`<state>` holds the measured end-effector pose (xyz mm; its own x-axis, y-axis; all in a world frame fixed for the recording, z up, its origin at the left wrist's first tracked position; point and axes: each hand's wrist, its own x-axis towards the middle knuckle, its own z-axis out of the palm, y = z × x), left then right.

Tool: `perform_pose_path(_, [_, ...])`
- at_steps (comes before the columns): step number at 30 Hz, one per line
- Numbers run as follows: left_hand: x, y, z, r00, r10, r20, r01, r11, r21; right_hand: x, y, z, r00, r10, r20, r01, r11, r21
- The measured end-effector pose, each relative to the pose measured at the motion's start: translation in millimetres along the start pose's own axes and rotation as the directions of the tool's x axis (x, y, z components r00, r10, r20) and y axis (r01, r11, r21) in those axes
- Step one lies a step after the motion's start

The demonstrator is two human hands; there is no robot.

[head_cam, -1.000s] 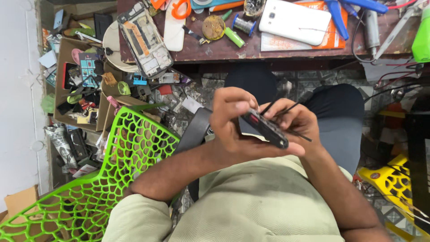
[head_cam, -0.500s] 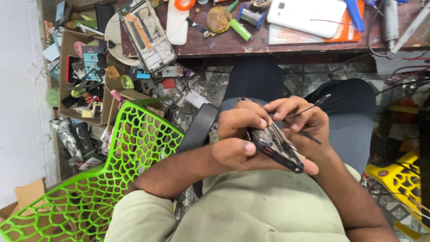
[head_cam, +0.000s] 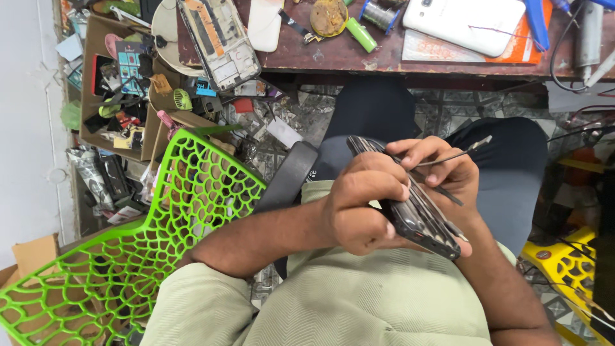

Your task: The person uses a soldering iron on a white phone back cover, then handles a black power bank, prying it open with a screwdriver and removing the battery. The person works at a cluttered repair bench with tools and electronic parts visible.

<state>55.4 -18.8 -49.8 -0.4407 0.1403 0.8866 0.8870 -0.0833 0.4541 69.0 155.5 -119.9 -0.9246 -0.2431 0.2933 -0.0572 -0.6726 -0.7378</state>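
Note:
A dark opened phone (head_cam: 419,221) lies slanted over my lap, above my dark trousers. My left hand (head_cam: 362,205) is curled over its left edge, gripping it with the fingers on top. My right hand (head_cam: 448,176) supports the phone from beneath and behind, and pinches thin metal tweezers (head_cam: 464,152) whose tip sticks out to the upper right. The phone's far end (head_cam: 359,144) pokes out past my fingers. A dark strap (head_cam: 288,179) runs beside my left forearm.
A brown workbench (head_cam: 384,57) spans the top, carrying a white phone (head_cam: 471,22), a stripped phone frame (head_cam: 218,38), a solder reel (head_cam: 378,14) and cables. A green lattice chair (head_cam: 160,237) stands left, a cluttered cardboard box (head_cam: 122,90) beyond it, and a yellow stool (head_cam: 564,269) right.
The view has tilted down, so the bench sits higher in frame. Both hands stay on the phone, which has shifted slightly lower and nearer my body.

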Motion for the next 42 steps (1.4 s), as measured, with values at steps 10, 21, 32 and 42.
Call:
perform_pose_path(10, [8, 6, 5, 0.963, -0.257, 0.08, 0.246, 0.962, 0.119, 8, -15, 30, 0.983, 0.082, 0.166, 0.053, 0.734, -0.677])
perform_pose_path(21, [40, 19, -5, 0.674, -0.738, 0.039, 0.738, 0.675, 0.025, -30, -34, 5, 0.932, 0.341, -0.125, -0.355, 0.927, -0.121])
perform_pose_path(32, [27, 11, -2, 0.502, -0.852, 0.148, 0.838, 0.436, -0.329, -28, -38, 0, 0.921, 0.388, -0.025, -0.371, 0.856, -0.36])
perform_pose_path(42, [30, 13, -4, 0.591, -0.804, 0.065, 0.801, 0.575, -0.169, -26, -37, 2, 0.911, 0.412, -0.018, -0.395, 0.858, -0.329])
